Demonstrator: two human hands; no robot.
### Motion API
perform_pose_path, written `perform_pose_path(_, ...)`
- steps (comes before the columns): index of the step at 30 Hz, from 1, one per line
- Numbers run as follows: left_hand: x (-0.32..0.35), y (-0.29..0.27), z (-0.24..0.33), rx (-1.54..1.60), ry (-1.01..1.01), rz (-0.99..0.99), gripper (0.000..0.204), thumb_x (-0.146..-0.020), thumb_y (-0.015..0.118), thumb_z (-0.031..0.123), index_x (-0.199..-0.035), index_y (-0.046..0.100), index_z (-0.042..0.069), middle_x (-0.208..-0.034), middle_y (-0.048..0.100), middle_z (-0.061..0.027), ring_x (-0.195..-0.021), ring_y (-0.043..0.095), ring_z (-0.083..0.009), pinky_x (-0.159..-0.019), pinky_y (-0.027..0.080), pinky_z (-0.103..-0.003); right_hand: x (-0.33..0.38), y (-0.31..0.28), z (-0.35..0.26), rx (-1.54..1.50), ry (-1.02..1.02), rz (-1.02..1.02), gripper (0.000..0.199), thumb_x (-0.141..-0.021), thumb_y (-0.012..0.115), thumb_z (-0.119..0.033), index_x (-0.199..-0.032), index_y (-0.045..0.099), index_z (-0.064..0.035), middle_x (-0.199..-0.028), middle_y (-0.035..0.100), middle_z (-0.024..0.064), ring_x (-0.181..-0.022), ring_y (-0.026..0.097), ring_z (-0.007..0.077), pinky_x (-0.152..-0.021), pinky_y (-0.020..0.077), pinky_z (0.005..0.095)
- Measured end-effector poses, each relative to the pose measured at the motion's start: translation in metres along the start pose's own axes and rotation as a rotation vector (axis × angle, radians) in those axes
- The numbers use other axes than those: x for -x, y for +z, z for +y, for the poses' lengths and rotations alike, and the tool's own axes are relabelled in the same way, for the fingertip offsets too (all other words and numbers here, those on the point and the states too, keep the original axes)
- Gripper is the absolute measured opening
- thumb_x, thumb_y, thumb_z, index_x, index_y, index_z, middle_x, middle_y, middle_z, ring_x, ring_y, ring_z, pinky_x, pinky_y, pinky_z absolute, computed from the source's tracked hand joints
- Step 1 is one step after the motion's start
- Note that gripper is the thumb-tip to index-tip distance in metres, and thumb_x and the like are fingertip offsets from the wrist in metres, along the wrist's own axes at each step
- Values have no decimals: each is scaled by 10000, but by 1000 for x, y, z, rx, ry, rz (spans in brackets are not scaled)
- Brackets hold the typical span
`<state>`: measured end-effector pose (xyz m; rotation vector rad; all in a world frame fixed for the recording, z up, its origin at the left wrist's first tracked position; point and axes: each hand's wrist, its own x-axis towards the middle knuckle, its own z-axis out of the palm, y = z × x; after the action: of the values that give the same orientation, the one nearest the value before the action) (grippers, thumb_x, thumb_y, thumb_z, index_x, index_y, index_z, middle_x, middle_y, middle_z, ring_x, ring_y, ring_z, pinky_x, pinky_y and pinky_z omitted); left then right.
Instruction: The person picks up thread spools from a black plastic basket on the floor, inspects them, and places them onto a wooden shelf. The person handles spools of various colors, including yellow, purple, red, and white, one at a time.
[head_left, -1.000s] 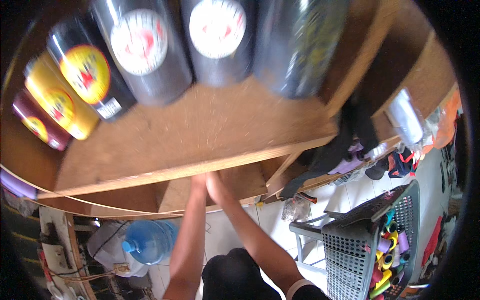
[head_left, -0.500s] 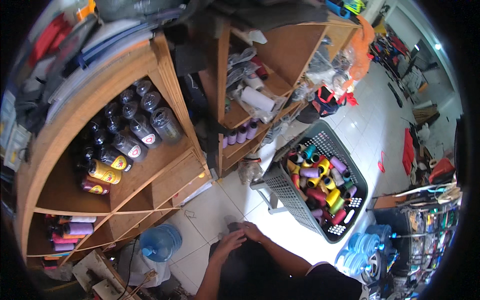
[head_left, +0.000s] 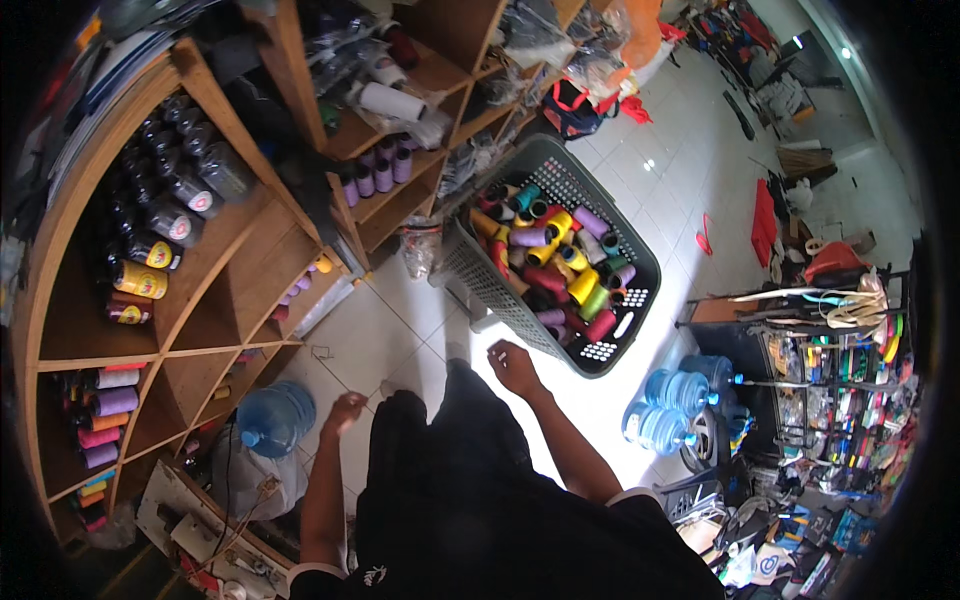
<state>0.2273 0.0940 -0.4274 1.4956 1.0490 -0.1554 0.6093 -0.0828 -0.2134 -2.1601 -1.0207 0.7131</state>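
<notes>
My two hands hang apart on either side of my dark trousers. Loosely bent and with nothing visible in it, my right hand (head_left: 515,368) is open just in front of the grey-green plastic basket (head_left: 500,318). The basket holds a heap of thread spools (head_left: 570,262) in yellow, purple, red, green and other colours. My left hand (head_left: 346,412), also empty and with relaxed fingers, is open close to a blue water jug (head_left: 278,418) on the floor.
Wooden shelves (head_left: 225,335) on the left hold dark bottle-shaped containers (head_left: 172,218) and coloured spools (head_left: 108,402). Purple spools (head_left: 375,178) stand in a farther shelf. More blue jugs (head_left: 668,400) and a crowded rack (head_left: 840,400) are on the right. White tiles (head_left: 410,310) cover the floor.
My hands, close together in front of me before, have separated to the left and right. The view has shifted, so the basket and shelves appear higher and farther left.
</notes>
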Motion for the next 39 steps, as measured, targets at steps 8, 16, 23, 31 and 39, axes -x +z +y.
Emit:
perform_pose_path(8, 19, 24, 132, 427, -374, 221, 247, -901, 571, 228, -1115, 604, 109, -958, 647, -6, -715, 586, -109, -572, 449, -280, -35, -36, 54, 53, -76, 411, 50, -768, 594, -20, -792, 632, 0, -772, 636, 142, -637, 611, 256, -588, 491, 345)
perform_pose_path(16, 63, 124, 66, 460, -596, 348, 242, -850, 614, 275, -1002, 639, 89, -815, 619, -18, -714, 591, -135, -578, 461, -300, -82, -101, 127, 254, 179, 424, 342, -740, 655, -56, -1067, 562, -14, -990, 571, 187, -926, 569, 359, -794, 474, 430)
perform_pose_path(23, 115, 168, 27, 536, -350, 394, 253, -864, 590, 218, -1030, 617, 29, -880, 630, -86, -806, 616, -192, -658, 493, -323, -116, -113, 153, 320, -92, 334, 566, -676, 694, -39, -1212, 512, -37, -1137, 536, 201, -1115, 463, 403, -978, 388, 444)
perform_pose_path(31, 89, 153, 114, 422, -403, 561, 328, -905, 567, 333, -1033, 627, 37, -879, 649, -50, -751, 609, -134, -586, 472, -271, -129, -105, 174, 192, -28, 202, 468, -692, 723, -104, -1119, 542, -37, -1051, 581, 185, -975, 541, 400, -872, 448, 439)
perform_pose_path(39, 36, 108, 401, 300, 102, 155, 397, -953, 500, 360, -1177, 572, 40, -1114, 611, -68, -1038, 572, -167, -858, 454, -304, -102, -136, 73, -895, 309, 68, 457, -729, 798, -156, -1099, 551, -52, -967, 587, 26, -865, 570, 110, -705, 466, 249)
